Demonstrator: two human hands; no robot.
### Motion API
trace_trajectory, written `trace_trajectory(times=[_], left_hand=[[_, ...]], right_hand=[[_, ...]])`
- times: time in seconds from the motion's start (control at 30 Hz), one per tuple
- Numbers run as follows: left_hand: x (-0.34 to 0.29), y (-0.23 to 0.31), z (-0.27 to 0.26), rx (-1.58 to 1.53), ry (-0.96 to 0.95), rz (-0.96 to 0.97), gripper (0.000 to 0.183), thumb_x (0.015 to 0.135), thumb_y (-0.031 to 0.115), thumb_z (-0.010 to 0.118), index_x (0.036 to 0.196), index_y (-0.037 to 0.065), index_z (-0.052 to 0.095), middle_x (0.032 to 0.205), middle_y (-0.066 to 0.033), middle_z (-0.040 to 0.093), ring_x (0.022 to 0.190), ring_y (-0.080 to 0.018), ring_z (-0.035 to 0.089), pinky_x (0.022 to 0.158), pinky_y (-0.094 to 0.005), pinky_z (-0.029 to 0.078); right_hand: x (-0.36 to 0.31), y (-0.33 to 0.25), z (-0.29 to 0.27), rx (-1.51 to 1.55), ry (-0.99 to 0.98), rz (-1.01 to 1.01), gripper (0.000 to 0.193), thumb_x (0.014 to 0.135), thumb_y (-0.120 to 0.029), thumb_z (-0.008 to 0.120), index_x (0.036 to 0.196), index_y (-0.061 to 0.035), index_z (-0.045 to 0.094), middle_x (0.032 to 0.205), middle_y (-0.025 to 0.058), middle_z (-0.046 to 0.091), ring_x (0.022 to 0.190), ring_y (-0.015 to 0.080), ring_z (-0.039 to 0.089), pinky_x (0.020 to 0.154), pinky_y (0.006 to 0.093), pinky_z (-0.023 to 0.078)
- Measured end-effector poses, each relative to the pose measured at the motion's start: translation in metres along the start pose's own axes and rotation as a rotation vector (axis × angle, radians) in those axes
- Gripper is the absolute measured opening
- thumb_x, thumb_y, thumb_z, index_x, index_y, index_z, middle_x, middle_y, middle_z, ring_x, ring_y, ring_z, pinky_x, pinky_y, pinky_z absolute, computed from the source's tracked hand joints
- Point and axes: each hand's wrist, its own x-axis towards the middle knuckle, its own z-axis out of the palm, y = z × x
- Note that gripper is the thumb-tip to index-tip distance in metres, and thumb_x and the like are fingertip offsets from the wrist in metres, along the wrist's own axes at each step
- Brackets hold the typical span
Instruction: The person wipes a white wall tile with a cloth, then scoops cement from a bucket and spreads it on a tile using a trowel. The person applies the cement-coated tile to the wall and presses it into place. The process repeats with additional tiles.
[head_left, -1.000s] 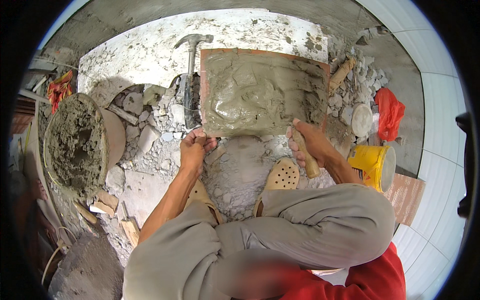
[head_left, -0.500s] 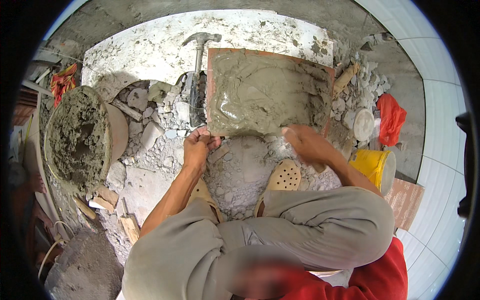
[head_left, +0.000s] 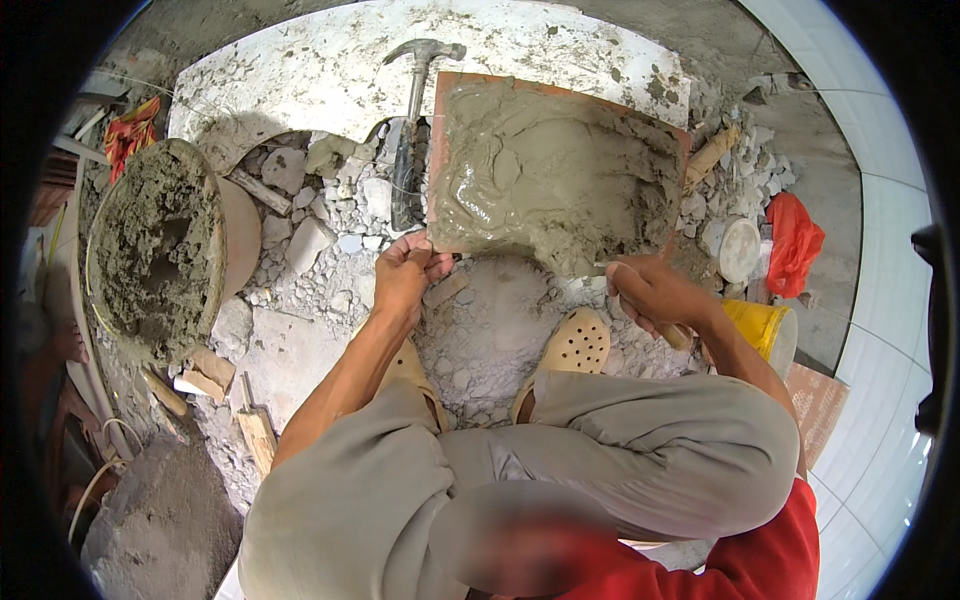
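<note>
A reddish-brown tile [head_left: 437,150] lies under a thick, wet layer of grey mortar [head_left: 560,170], which overhangs its near edge toward the right. My left hand [head_left: 408,275] pinches the tile's near left corner between thumb and fingers. At the near edge, right of the middle, my right hand [head_left: 650,290] is closed around a trowel; its wooden handle [head_left: 678,337] sticks out below the fist. The blade is mostly hidden by the hand and the mortar. A claw hammer [head_left: 406,150] with a dark grip lies just left of the tile.
A bucket of mortar [head_left: 240,235] stands at the left. Behind lies a mortar-spattered white board [head_left: 300,75]. Rubble [head_left: 310,245] surrounds my beige clogs [head_left: 577,340]. On the right are a yellow bucket [head_left: 752,325], a red plastic bag [head_left: 793,245] and a round whitish lid [head_left: 740,250].
My right hand has shifted right along the near edge, and its wooden handle shows more clearly. Mortar there now bulges farther over the edge. The left hand keeps the corner; the whole view has shifted slightly.
</note>
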Motion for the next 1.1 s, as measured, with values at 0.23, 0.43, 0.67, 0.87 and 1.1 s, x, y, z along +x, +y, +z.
trace_trajectory(times=[0.23, 0.43, 0.67, 0.87, 1.1], left_hand=[[-0.003, 0.002, 0.0, 0.027, -0.009, 0.009, 0.023, 0.105, 0.007, 0.049, 0.121, -0.005, 0.061, 0.105, -0.0105, 0.07, 0.087, -0.0167, 0.068, 0.084, -0.0312, 0.059], [-0.002, 0.003, -0.001, 0.018, 0.008, -0.016, 0.023, 0.106, 0.007, 0.049, 0.121, -0.005, 0.06, 0.106, -0.0113, 0.07, 0.088, -0.0173, 0.068, 0.085, -0.0316, 0.059], [-0.001, 0.003, -0.001, 0.012, 0.039, 0.0, 0.023, 0.105, 0.007, 0.052, 0.121, -0.007, 0.058, 0.104, -0.014, 0.07, 0.088, -0.0203, 0.069, 0.082, -0.0334, 0.061], [-0.001, 0.004, -0.002, 0.008, 0.021, 0.018, 0.023, 0.105, 0.009, 0.053, 0.122, -0.006, 0.058, 0.104, -0.0144, 0.07, 0.087, -0.0199, 0.069, 0.082, -0.0336, 0.061], [-0.001, 0.005, -0.004, 0.005, 0.008, 0.016, 0.022, 0.105, 0.01, 0.054, 0.12, -0.006, 0.059, 0.105, -0.0134, 0.07, 0.088, -0.0196, 0.068, 0.081, -0.0329, 0.061]], right_hand=[[-0.017, -0.021, -0.031, -0.781, 0.317, -0.158, 0.04, 0.103, -0.037, 0.045, 0.102, 0.0004, 0.06, 0.084, 0.0266, 0.067, 0.088, 0.05, 0.063, 0.08, 0.0594, 0.048], [-0.038, -0.028, -0.03, -0.819, 0.331, -0.17, 0.034, 0.103, -0.036, 0.05, 0.103, -0.0031, 0.056, 0.075, 0.0249, 0.067, 0.077, 0.0472, 0.066, 0.072, 0.0575, 0.051], [-0.033, 0.013, -0.012, -0.861, 0.476, -0.079, 0.028, 0.102, -0.034, 0.053, 0.106, -0.0054, 0.056, 0.076, 0.0235, 0.068, 0.074, 0.0452, 0.068, 0.066, 0.0576, 0.053], [-0.062, 0.042, -0.033, -0.803, 0.63, 0.061, 0.026, 0.102, -0.031, 0.054, 0.106, -0.0057, 0.057, 0.079, 0.0253, 0.068, 0.078, 0.0466, 0.067, 0.071, 0.0593, 0.051], [-0.084, 0.047, -0.043, -0.62, 0.646, 0.15, 0.031, 0.103, -0.032, 0.051, 0.099, -0.0022, 0.06, 0.082, 0.0284, 0.067, 0.085, 0.0497, 0.065, 0.078, 0.0576, 0.049]])
